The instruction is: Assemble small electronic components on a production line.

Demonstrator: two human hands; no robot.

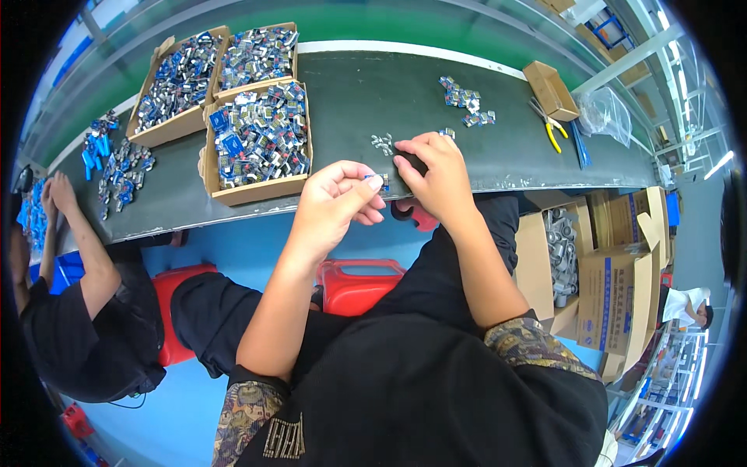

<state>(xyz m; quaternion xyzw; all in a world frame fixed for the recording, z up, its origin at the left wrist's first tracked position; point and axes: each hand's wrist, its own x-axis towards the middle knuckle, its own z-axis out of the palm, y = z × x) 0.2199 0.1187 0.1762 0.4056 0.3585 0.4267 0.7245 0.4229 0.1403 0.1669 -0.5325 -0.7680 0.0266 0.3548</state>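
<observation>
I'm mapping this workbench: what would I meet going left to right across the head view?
Loose blue-and-silver parts, nearest open brown cardboard box, small silver pieces, person's right hand, yellow-handled metal pliers.

- Small blue-and-silver electronic part (384, 180): at the fingertips of the left grip (376, 187), over the near edge of the long dark-green table (358, 93).
- Small heap of silver metal pieces (382, 144): on the table, just left of the right grip (400, 154).
- Open brown cardboard box (261, 189) of small blue-and-silver parts: left of the left grip, two similar boxes behind it.
- Loose cluster of blue-and-silver parts (461, 96): beyond the right grip.
- Yellow-handled metal pliers (555, 134): farther right, before a small brown cardboard box (552, 91).
- Red plastic stool (358, 289): below the left grip.
</observation>
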